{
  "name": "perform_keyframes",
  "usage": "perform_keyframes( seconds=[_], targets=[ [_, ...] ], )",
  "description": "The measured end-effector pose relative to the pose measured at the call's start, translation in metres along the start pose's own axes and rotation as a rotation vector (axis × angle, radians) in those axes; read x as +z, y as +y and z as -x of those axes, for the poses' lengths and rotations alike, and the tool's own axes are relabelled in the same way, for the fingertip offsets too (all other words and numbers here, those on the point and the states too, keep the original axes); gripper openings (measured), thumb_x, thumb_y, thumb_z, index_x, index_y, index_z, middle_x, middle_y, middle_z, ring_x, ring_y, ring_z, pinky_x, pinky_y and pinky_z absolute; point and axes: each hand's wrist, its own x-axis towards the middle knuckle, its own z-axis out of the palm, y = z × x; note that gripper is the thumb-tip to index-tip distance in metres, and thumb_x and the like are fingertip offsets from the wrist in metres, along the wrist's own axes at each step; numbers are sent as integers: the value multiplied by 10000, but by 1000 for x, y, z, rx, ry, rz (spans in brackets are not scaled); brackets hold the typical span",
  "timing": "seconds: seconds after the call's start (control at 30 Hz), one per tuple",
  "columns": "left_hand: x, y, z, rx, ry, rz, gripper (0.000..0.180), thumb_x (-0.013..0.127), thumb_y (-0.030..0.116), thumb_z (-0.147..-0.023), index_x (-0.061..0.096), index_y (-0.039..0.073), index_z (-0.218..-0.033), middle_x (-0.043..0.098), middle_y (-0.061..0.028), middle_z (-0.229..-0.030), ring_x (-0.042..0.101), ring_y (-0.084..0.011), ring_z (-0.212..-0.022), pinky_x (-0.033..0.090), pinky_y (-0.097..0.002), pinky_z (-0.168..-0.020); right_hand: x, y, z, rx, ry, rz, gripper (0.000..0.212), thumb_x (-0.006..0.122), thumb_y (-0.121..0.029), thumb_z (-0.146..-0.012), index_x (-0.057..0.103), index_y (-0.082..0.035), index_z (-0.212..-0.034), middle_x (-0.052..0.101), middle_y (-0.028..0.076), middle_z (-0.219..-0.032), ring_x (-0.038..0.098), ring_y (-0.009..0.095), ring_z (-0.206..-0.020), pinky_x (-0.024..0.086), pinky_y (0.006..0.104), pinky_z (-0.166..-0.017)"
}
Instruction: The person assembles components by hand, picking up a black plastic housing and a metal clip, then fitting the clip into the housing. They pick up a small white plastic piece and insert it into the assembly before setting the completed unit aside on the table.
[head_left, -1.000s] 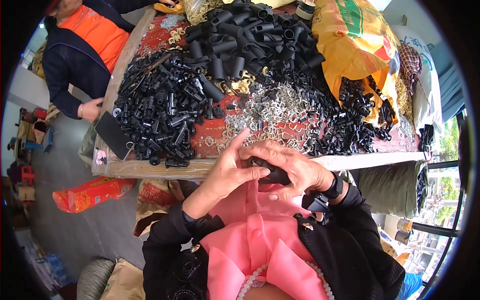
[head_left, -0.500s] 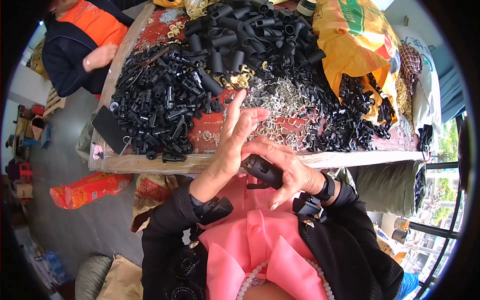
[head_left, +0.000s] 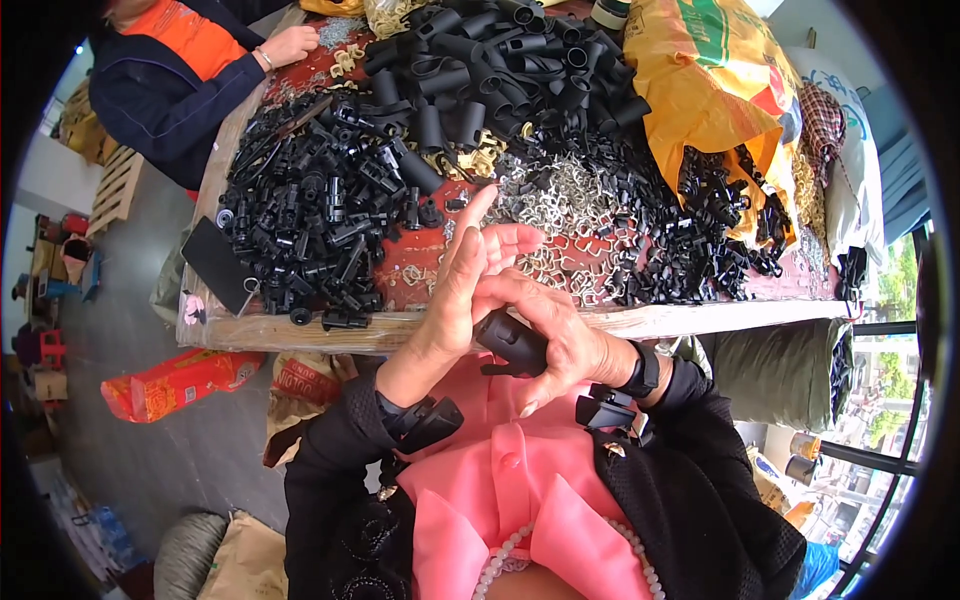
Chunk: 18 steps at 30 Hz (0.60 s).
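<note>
The right hand (head_left: 565,345) is clenched around a black tube part (head_left: 512,342), long axis running 10 to 4 o'clock. The left hand (head_left: 462,290), fingers released, touches it from 10 o'clock. Beyond, the surface (head_left: 640,320) carries metal clips (head_left: 570,205).

Table (head_left: 700,318) top almost fully covered: black plastic parts (head_left: 310,225) piled toward left edge, black tubes (head_left: 500,60) heaped at far edge, metal clips (head_left: 575,205) mid-surface, yellow sack (head_left: 710,80) blocking far right corner. Small bare red patch (head_left: 415,262) left near front edge. Room is found between front edge and torso, partly taken by both hands. Far left corner occupied by another person's hand (head_left: 290,45)
</note>
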Motion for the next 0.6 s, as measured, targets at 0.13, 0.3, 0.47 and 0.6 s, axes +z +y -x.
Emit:
perform_keyframes(
  seconds=[0.13, 0.3, 0.47, 0.6],
  targets=[
    [0, 1, 0, 22, -3, 1, 782, 231, 603, -799, 79, 29, -1308, 453, -177, -1102, 426, -259, -1055, 236, -373, -940, 1, 1, -1, -36, 12, 5, 944, 688, -595, -501, 368, 12, -1149, 512, 122, -961, 513, 235, -840, 428, 337, -737],
    [1, 3, -3, 66, -46, -19, 802, 241, 617, -789, 74, 29, -1308, 450, -180, -1102, 422, -257, -1051, 231, -379, -942, 3, 5, 0, -154, 58, -10, 884, 688, -534, -547, 370, 41, -1138, 516, 139, -946, 505, 278, -847, 411, 358, -768],
    [8, 10, -5, 89, -64, -44, 823, 257, 630, -778, 71, 29, -1308, 446, -181, -1103, 417, -253, -1049, 229, -384, -943, 5, 11, 3, -243, 119, 20, 884, 685, -544, -550, 376, 50, -1127, 519, 141, -954, 504, 268, -834, 412, 363, -764],
    [11, 13, -5, 83, -61, -41, 837, 269, 637, -770, 70, 28, -1307, 445, -180, -1101, 415, -251, -1048, 228, -383, -940, 4, 16, 6, -302, 110, -28, 995, 711, -551, -503, 286, -27, -1234, 517, 143, -965, 490, 273, -844, 401, 372, -749]
  ],
)
